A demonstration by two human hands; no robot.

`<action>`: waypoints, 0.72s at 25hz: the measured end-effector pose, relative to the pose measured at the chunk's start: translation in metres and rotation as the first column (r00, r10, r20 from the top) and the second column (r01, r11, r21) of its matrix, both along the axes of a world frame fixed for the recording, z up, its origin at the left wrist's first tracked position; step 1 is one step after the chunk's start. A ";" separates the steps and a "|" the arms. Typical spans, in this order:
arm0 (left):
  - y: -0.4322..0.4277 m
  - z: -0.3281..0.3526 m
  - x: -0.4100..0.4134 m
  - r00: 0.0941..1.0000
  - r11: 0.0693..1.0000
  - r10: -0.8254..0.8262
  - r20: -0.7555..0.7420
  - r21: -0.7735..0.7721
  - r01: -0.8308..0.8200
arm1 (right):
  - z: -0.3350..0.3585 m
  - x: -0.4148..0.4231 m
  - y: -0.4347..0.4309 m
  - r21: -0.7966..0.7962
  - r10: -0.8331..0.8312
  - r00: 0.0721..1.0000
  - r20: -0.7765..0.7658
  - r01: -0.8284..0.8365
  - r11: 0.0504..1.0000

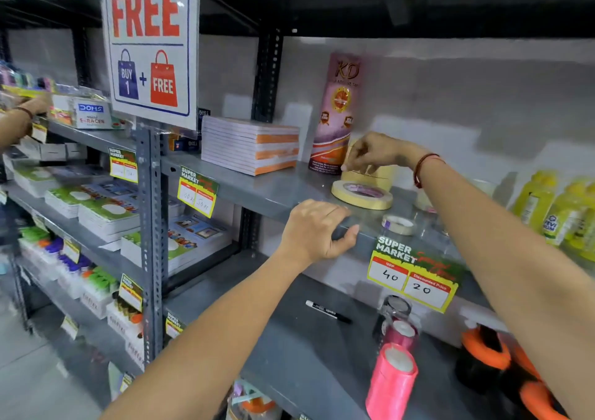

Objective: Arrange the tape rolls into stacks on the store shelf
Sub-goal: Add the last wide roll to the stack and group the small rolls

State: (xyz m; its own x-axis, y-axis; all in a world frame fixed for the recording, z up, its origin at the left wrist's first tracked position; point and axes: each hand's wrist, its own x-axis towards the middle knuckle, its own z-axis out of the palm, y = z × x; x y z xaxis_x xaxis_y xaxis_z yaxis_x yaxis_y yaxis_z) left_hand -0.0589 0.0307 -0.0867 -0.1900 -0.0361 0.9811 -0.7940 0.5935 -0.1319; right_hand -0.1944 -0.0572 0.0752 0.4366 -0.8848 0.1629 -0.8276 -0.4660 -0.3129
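Now the right hand (pixel 375 152) pinches a tape roll (pixel 370 175) from above.

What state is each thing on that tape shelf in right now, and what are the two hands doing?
Right hand: fingers pinching the top of the tape stack.
Tape stack: cream rolls piled flat, at the back of the shelf.
Wide tape roll: lying flat, alone, in front of the stack.
Small tape roll: lying flat near the shelf edge, untouched.
Left hand: gripping the shelf edge, holding no tape.
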 end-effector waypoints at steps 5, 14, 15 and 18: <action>0.007 0.000 -0.001 1.000 1.000 0.013 -0.002 0.022 -0.013 | -0.014 0.013 0.022 0.304 -0.049 0.956 -0.290 0.141 0.942; 0.005 0.000 -0.003 1.000 1.000 0.000 -0.001 0.001 0.000 | 0.035 0.001 0.028 -0.261 0.016 0.999 0.029 -0.008 0.965; 0.005 0.000 -0.003 1.000 1.000 -0.001 0.002 -0.001 0.001 | 0.044 -0.002 0.024 -0.339 -0.005 0.998 0.060 0.025 0.941; 0.003 0.000 -0.003 1.000 1.000 0.004 0.010 -0.023 -0.004 | 0.046 -0.008 0.001 -0.420 -0.138 0.990 0.032 0.139 0.897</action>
State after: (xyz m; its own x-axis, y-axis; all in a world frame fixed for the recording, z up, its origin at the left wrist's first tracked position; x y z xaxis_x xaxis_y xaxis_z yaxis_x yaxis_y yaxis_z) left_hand -0.0615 0.0337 -0.0863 -0.1994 -0.0148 0.9798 -0.7951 0.5870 -0.1529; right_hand -0.2021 -0.0566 0.1212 0.3142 -0.7852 0.5337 -0.8929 -0.4354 -0.1148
